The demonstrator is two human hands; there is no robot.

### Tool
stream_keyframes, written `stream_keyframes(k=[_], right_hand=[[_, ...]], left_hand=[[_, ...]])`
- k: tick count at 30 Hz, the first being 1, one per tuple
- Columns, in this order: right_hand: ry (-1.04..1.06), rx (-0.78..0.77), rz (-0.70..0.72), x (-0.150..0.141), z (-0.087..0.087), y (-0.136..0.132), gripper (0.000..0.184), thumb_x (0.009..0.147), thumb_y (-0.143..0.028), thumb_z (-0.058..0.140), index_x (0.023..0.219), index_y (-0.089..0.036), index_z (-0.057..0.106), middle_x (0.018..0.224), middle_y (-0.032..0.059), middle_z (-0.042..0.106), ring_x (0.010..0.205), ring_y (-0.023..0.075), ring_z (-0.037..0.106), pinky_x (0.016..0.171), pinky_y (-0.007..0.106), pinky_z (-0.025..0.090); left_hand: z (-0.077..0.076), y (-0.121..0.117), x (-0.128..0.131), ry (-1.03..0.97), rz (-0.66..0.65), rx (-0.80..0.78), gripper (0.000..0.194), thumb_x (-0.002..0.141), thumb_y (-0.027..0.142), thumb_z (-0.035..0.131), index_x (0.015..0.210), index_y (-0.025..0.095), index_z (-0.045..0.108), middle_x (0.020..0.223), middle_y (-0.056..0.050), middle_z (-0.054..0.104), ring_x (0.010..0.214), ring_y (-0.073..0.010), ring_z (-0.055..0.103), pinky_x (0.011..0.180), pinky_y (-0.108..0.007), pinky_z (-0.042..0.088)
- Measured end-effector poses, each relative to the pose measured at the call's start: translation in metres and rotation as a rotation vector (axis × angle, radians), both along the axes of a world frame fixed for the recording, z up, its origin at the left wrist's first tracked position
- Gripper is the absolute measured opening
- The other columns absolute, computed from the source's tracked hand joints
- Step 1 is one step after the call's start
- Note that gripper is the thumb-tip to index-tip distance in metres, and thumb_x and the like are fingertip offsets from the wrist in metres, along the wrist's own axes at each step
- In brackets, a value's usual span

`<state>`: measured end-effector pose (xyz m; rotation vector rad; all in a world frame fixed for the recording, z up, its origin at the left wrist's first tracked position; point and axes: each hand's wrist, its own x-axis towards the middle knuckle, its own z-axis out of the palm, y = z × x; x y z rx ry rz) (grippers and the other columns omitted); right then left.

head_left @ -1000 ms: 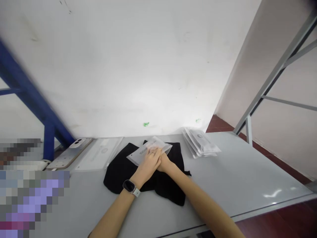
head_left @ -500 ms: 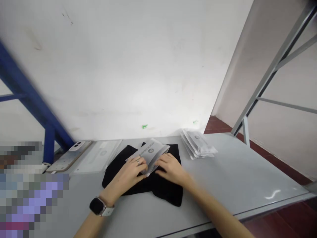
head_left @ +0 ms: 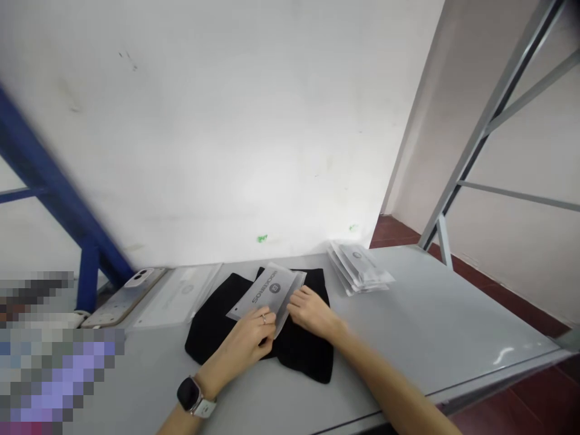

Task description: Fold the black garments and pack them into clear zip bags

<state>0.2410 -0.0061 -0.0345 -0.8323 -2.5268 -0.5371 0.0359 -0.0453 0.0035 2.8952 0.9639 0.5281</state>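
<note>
A frosted plastic zip bag with dark printed lettering lies tilted over a black cloth item on the table. My left hand, wearing a ring, pinches the bag's near corner. Its wrist bears a watch. My right hand is closed at the bag's right-hand edge, fingers bent against it. The fingertips of both hands are partly hidden. Black fabric spreads out to both sides beneath the bag, flat on the grey surface.
A stack of similar frosted bags stands right of the cloth by the wall. On the left lie a larger clear bag and a phone. A blue metal frame rises at left, a grey frame at right.
My hands were together over the bag; they have moved apart to its near corner and right edge. More of the bag's print shows. The view has shifted slightly.
</note>
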Motion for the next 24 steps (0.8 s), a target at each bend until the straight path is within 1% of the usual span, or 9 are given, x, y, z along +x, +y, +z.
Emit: stream_keyframes(k=[6,8,10,14,16,18,21,22,24], right_hand=[[0.095,-0.157,-0.290,0.045,0.001,0.024,0.022,0.086,-0.007,0.048,0.070,-0.020,0.055,0.071,0.0035,0.059,0.074,0.0193,0.052,0.072,0.033,0.034],[0.144,-0.204,-0.396,0.053,-0.002,0.027,0.022,0.086,-0.007,0.048,0.070,-0.020,0.056,0.069,0.0042,0.060,0.076,0.0209,0.054,0.074,0.034,0.034],[0.170,-0.233,-0.458,0.056,-0.003,0.029,0.021,0.084,-0.007,0.049,0.069,-0.020,0.056,0.067,0.0046,0.060,0.078,0.0221,0.055,0.074,0.033,0.034],[0.174,-0.263,-0.467,0.059,0.001,0.023,0.020,0.077,-0.003,0.050,0.069,-0.020,0.057,0.065,0.0034,0.059,0.077,0.0213,0.055,0.070,0.031,0.035],[0.193,-0.291,-0.429,0.063,0.007,0.017,0.020,0.073,-0.002,0.051,0.077,-0.020,0.059,0.073,0.0019,0.060,0.076,0.0188,0.056,0.069,0.029,0.037],[0.280,-0.351,-0.363,0.069,0.014,0.012,0.028,0.072,-0.003,0.051,0.091,-0.021,0.061,0.087,0.0011,0.061,0.078,0.0164,0.056,0.070,0.027,0.039],[0.485,-0.423,-0.310,0.072,0.020,0.008,0.036,0.077,-0.004,0.046,0.107,-0.021,0.057,0.101,0.0027,0.058,0.084,0.0158,0.058,0.073,0.027,0.044],[0.528,-0.415,-0.319,0.071,0.020,0.008,0.036,0.079,-0.005,0.044,0.108,-0.021,0.057,0.102,0.0035,0.058,0.087,0.0165,0.058,0.075,0.028,0.044],[0.551,-0.372,-0.341,0.066,0.017,0.009,0.036,0.081,-0.005,0.043,0.111,-0.020,0.056,0.106,0.0051,0.059,0.094,0.0189,0.059,0.081,0.031,0.044]], left_hand=[[0.005,-0.001,-0.002,-0.016,-0.045,-0.182,0.025,0.073,0.000,0.046,0.056,0.019,0.042,0.065,0.001,0.048,0.070,-0.0157,0.046,0.064,-0.027,0.038],[0.004,0.001,-0.004,-0.011,-0.047,-0.207,0.024,0.071,0.000,0.045,0.056,0.019,0.043,0.065,0.002,0.048,0.070,-0.0154,0.046,0.065,-0.027,0.039],[0.005,0.003,-0.007,-0.007,-0.035,-0.224,0.024,0.070,0.000,0.044,0.055,0.019,0.044,0.065,0.002,0.048,0.069,-0.0152,0.046,0.065,-0.027,0.039],[0.013,0.002,-0.019,-0.018,0.003,-0.308,0.023,0.073,0.003,0.047,0.059,0.019,0.054,0.068,0.001,0.054,0.073,-0.0160,0.051,0.067,-0.027,0.042],[0.021,0.001,-0.026,-0.034,0.016,-0.399,0.017,0.078,0.011,0.054,0.067,0.020,0.063,0.073,0.001,0.060,0.078,-0.0164,0.056,0.070,-0.027,0.045],[0.029,0.002,-0.027,-0.087,0.048,-0.448,0.014,0.085,0.023,0.056,0.078,0.022,0.069,0.083,0.000,0.066,0.082,-0.0166,0.060,0.075,-0.028,0.048],[0.033,0.012,-0.008,-0.234,0.141,-0.322,0.030,0.095,0.034,0.041,0.104,0.026,0.069,0.110,-0.002,0.068,0.104,-0.0189,0.061,0.094,-0.035,0.047],[0.031,0.018,0.003,-0.265,0.163,-0.249,0.035,0.097,0.035,0.037,0.114,0.026,0.066,0.120,-0.003,0.065,0.116,-0.0196,0.056,0.102,-0.038,0.043],[0.021,0.033,0.028,-0.196,0.148,-0.167,0.041,0.098,0.036,0.033,0.131,0.024,0.055,0.137,-0.005,0.056,0.133,-0.0201,0.043,0.112,-0.042,0.033]])
